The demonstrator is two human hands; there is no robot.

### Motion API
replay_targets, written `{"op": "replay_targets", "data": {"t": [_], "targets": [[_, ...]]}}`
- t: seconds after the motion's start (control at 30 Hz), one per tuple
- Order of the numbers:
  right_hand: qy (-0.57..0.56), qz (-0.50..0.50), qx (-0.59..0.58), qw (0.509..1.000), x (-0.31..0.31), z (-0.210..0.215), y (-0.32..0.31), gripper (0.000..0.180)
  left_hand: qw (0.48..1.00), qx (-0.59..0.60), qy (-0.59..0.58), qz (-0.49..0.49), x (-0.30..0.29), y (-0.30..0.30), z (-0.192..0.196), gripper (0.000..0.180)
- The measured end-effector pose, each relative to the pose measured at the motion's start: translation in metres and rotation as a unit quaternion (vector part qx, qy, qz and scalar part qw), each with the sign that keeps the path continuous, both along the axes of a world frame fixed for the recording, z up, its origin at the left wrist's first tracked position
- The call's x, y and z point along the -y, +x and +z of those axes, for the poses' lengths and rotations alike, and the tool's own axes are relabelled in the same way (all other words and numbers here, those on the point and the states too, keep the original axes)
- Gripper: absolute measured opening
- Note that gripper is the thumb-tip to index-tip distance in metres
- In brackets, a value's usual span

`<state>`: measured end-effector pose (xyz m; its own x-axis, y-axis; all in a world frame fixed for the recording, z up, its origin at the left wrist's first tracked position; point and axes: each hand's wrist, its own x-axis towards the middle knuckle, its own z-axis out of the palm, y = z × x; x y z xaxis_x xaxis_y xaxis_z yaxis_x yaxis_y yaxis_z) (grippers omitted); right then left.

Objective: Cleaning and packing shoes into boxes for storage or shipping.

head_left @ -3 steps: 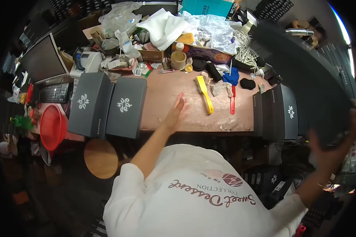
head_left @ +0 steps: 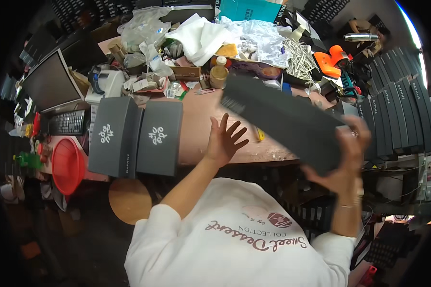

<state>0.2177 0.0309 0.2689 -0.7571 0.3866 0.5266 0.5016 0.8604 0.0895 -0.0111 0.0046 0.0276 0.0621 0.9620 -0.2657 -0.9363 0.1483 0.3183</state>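
The right hand (head_left: pixel 345 160) grips one end of a long, flat dark grey box (head_left: pixel 282 119), fingers wrapped over its near edge and thumb beneath. The box is held tilted above the pink bench (head_left: pixel 198 124), its far end reaching up and left toward a round cardboard tub (head_left: pixel 219 75); it touches nothing else that can be made out.

The left hand (head_left: pixel 223 139) is released, fingers spread and palm facing the bench, hovering just left of the box's lower edge and holding nothing. Whether it rests on the surface cannot be told.

Left of that hand, two dark grey boxes with white emblems (head_left: pixel 134 136) lie side by side at the bench's front edge, touching one another. Beyond them stands a monitor (head_left: pixel 52 83) with a black keyboard (head_left: pixel 68 122) in front of it, and a red funnel-shaped bowl (head_left: pixel 67 165) sits near the corner. A round wooden stool (head_left: pixel 128 201) stands below the bench. At the right, a row of matching dark boxes (head_left: pixel 397 110) stands on edge. The back of the bench is heaped with white cloth (head_left: pixel 201 38) and plastic bags.
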Motion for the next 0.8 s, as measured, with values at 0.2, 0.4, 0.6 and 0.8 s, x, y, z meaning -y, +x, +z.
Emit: {"op": "replay_targets", "data": {"t": [0.2, 0.4, 0.6, 0.8], "targets": [[-0.195, 0.126, -0.035, 0.972, 0.055, -0.210, -0.087, 0.061, 0.981, -0.122, -0.134, 0.067, -0.026, -0.065, -0.112, 0.080], [-0.544, -0.266, -0.250, 0.756, 0.000, -0.371, -0.058, 0.067, 0.873, -0.441, -0.206, -0.013, 0.010, -0.076, -0.164, 0.071], [-0.845, -0.290, -0.154, 0.423, -0.055, -0.321, -0.056, 0.058, 0.938, -0.220, -0.264, 0.040, 0.019, -0.069, -0.121, 0.066], [-0.849, -0.216, -0.248, 0.413, -0.058, -0.275, -0.063, 0.051, 0.968, -0.144, -0.199, 0.047, 0.005, -0.075, -0.075, 0.045]]}}
